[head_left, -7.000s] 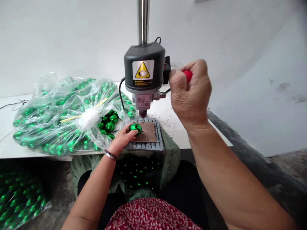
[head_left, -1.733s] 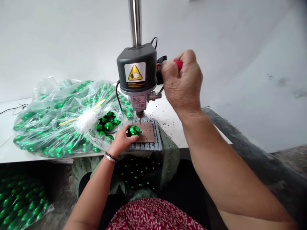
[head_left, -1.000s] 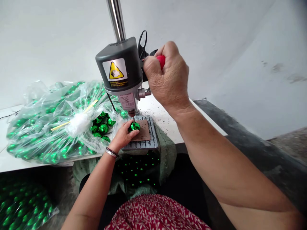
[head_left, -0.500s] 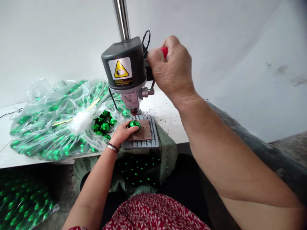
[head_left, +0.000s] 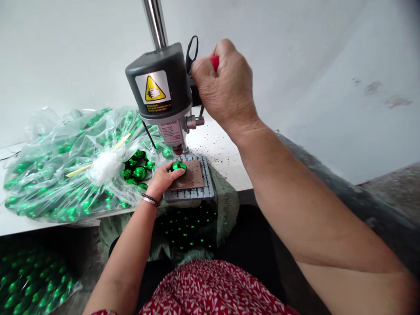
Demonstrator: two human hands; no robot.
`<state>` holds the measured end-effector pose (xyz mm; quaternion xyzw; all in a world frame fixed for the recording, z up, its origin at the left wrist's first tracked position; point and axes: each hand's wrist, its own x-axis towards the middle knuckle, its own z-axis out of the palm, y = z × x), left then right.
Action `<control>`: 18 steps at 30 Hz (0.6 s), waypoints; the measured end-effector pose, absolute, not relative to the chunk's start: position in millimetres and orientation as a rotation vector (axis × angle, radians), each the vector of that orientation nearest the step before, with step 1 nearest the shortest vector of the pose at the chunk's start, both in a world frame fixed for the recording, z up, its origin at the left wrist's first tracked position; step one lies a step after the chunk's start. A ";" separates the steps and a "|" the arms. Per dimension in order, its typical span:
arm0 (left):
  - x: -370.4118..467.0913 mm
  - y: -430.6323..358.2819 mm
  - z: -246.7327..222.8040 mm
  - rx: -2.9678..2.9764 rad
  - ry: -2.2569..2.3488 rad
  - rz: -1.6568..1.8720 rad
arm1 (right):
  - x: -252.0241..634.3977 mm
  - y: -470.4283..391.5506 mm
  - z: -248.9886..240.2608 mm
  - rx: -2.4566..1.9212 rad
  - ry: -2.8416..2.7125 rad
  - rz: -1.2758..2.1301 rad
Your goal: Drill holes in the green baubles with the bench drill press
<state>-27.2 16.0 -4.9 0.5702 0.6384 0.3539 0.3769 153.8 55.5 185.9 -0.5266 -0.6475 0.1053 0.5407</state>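
My left hand (head_left: 166, 177) holds a shiny green ball (head_left: 179, 168) between thumb and fingers on a brown board (head_left: 193, 176). The board lies on the slotted grey base (head_left: 208, 183) of a bench drill (head_left: 159, 83). Directly above the ball is the thin drill bit (head_left: 180, 158), its tip at or very near the ball's top. My right hand (head_left: 225, 85) is wrapped round the drill's lever, whose red end (head_left: 214, 63) shows between the fingers.
A clear plastic bag (head_left: 108, 168) of green balls lies left of the drill on the white table (head_left: 229, 162), where dark shavings are scattered. Below the base hangs a green sack (head_left: 226, 205) with balls inside. Another bag (head_left: 33, 280) sits lower left.
The whole view has shifted, so the drill and both hands appear further left. My hands keep their grips on the ball and the lever.
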 end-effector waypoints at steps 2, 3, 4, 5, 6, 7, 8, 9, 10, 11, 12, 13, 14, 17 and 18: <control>-24.2 15.0 -3.4 1.511 1.693 0.878 | 153.7 54.5 185.5 -1.262 -1.537 0.254; -21.7 14.2 -1.8 1.539 1.726 0.850 | 153.7 54.0 185.5 -1.264 -1.536 0.258; -18.7 13.3 0.1 1.566 1.759 0.819 | 153.8 53.6 185.6 -1.265 -1.536 0.263; -15.5 12.3 2.1 1.588 1.786 0.790 | 153.8 53.1 185.7 -1.261 -1.533 0.268; -12.4 11.3 3.7 1.605 1.805 0.765 | 153.9 52.8 186.0 -1.256 -1.530 0.273; -9.7 10.6 4.9 1.618 1.817 0.751 | 154.1 52.5 186.2 -1.250 -1.526 0.280; -7.4 10.1 5.5 1.625 1.823 0.749 | 154.3 52.2 186.5 -1.244 -1.525 0.284; -5.8 9.8 5.4 1.625 1.823 0.757 | 154.5 52.0 186.8 -1.244 -1.525 0.285; -4.8 9.6 4.7 1.618 1.816 0.768 | 154.6 51.7 186.9 -1.245 -1.526 0.284; -4.2 9.6 3.8 1.606 1.807 0.782 | 154.8 51.2 186.8 -1.245 -1.528 0.283; -4.1 9.6 2.8 1.590 1.798 0.796 | 155.0 50.5 186.3 -1.245 -1.528 0.282; -4.1 9.5 1.9 1.570 1.788 0.806 | 155.2 49.4 185.3 -1.241 -1.528 0.278; -4.3 9.4 1.3 1.552 1.776 0.812 | 155.4 47.8 183.7 -1.232 -1.525 0.271; -4.3 8.6 1.5 1.536 1.748 0.825 | 157.3 40.7 175.3 -1.172 -1.526 0.238; -4.1 8.3 2.1 1.538 1.742 0.829 | 158.3 37.8 171.5 -1.147 -1.525 0.216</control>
